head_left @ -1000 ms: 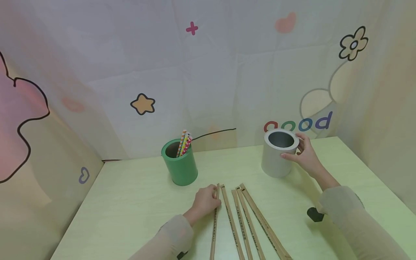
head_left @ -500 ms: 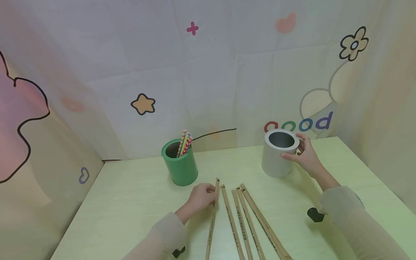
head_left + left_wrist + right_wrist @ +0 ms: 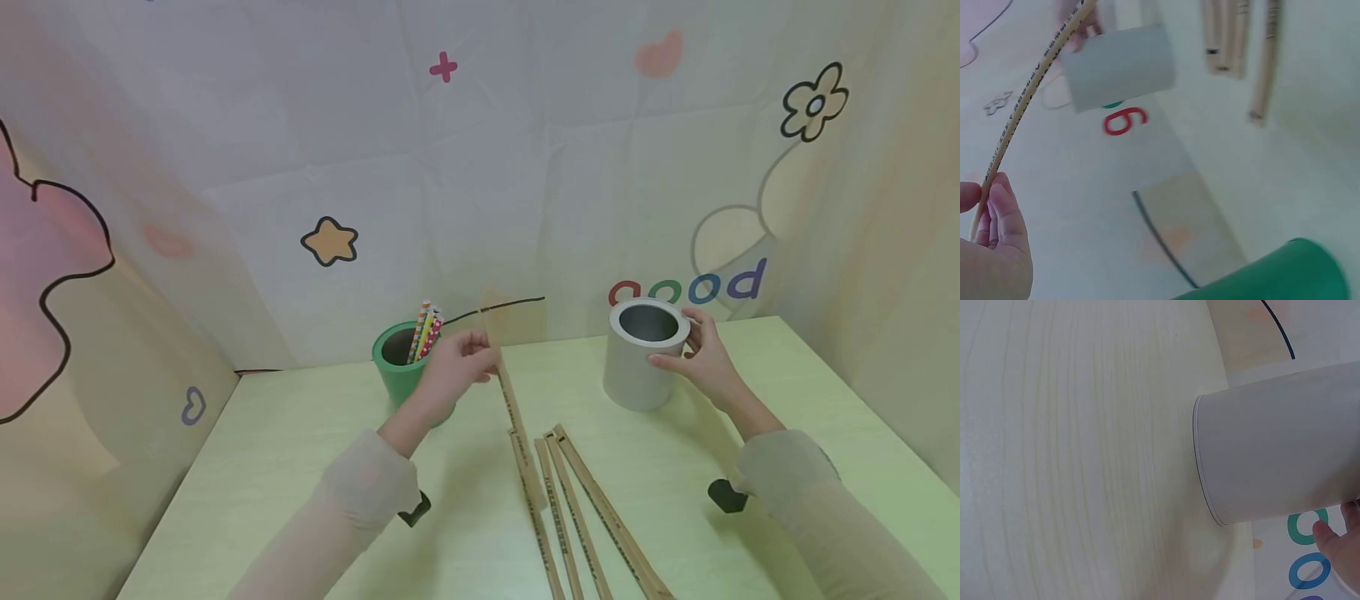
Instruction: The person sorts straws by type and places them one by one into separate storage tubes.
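Observation:
In the head view my left hand pinches a long thin tan stick near its upper end, raised and slanting down to the right. The left wrist view shows black printed characters along this stick, between thumb and fingers. Several similar sticks lie on the table, fanned out. My right hand grips the right side of a white cylindrical holder close to its rim, thumb on the front. The holder stands upright, dark inside. In the right wrist view its side fills the right part.
A green cylindrical holder stands at the back left, partly behind my left hand. Several patterned colourful sticks lean in it. A printed cloth hangs behind the pale wooden table.
My left hand has lifted the tan stick off the table and moved up and back with it, its lower end swinging right over the other sticks. The right hand has stayed on the white holder.

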Motion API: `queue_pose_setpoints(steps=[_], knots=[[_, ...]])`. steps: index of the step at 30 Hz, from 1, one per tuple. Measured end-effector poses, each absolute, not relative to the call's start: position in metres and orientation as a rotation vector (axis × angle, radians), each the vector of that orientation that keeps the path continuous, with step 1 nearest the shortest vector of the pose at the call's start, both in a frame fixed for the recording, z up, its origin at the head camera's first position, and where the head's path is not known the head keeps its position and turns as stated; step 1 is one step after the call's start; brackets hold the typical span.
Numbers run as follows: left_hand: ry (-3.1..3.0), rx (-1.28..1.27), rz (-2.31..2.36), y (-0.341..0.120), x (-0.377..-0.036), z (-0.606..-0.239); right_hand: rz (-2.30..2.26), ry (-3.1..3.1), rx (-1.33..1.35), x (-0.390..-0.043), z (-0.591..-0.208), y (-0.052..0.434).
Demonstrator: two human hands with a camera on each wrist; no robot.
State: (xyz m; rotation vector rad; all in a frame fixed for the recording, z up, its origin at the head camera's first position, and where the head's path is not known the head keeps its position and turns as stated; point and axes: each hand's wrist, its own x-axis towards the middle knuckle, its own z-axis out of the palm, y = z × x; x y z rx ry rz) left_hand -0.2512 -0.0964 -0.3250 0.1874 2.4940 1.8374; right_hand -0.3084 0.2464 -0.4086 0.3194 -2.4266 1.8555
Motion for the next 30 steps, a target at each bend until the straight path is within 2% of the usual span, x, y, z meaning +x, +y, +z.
queue_pose_setpoints(steps=[6, 13, 23, 30], knots=[[2.49, 0.251, 2.057, -0.085, -0.265, -0.286, 1.856, -2.422, 0.319, -0.307, -0.407, 0.245], [2.524, 0.251, 2.229, -0.067, -0.281, -0.267, 1.85, -2.425, 0.32, -0.305, -0.404, 0.242], [2.487, 0.114, 2.484, -0.032, -0.305, -0.268, 1.852, -2.425, 0.309, -0.305, -0.404, 0.243], [2.629, 0.035, 2.397, -0.003, -0.312, -0.284, 1.868, -2.416, 0.297, -0.304, -0.405, 0.244]])
